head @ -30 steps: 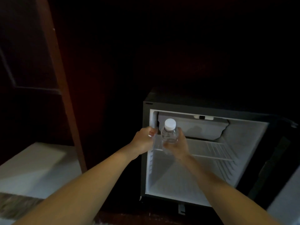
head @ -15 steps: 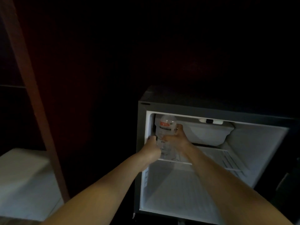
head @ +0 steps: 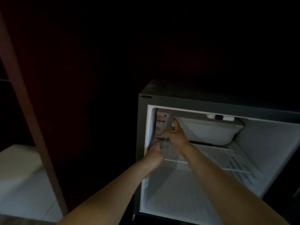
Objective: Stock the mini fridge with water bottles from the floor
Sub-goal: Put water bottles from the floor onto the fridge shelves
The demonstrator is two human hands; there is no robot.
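Curled round the water bottle (head: 162,125), the right hand (head: 176,135) grips its labelled body from the three o'clock side, thumb raised along it. The left hand (head: 154,155) is fisted just below, at the bottle's base; whether it holds anything I cannot tell. The bottle stands upright at ten o'clock inside the open mini fridge (head: 143,127), close to the left wall, its base at the left end of the wire shelf (head: 224,157), beside the white freezer box (head: 209,129) at twelve. The room is dark; a wooden post (head: 24,98) slants at nine o'clock, with pale floor (head: 21,172) at eight.
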